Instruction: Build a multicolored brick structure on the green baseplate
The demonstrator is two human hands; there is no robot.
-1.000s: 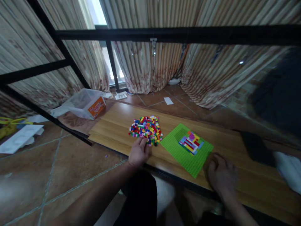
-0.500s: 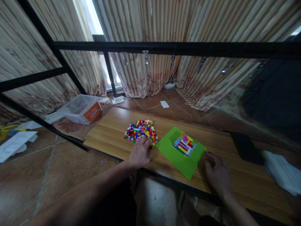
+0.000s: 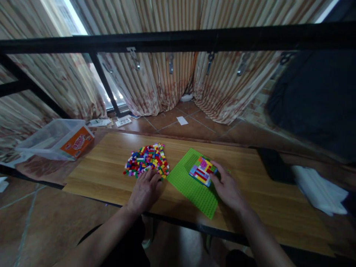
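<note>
The person's right hand [image 3: 228, 187] has moved over the green baseplate [image 3: 194, 194] to the brick build [image 3: 200, 172], putting both hands at bricks; whether it grips is unclear. The left hand [image 3: 146, 189] curls against the brick pile [image 3: 147, 159] just beyond it (fingertips hidden, any pinched brick indiscernible).

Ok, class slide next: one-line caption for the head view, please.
Left hand at a pile of loose bricks, right hand at the built block on a green board.
</note>
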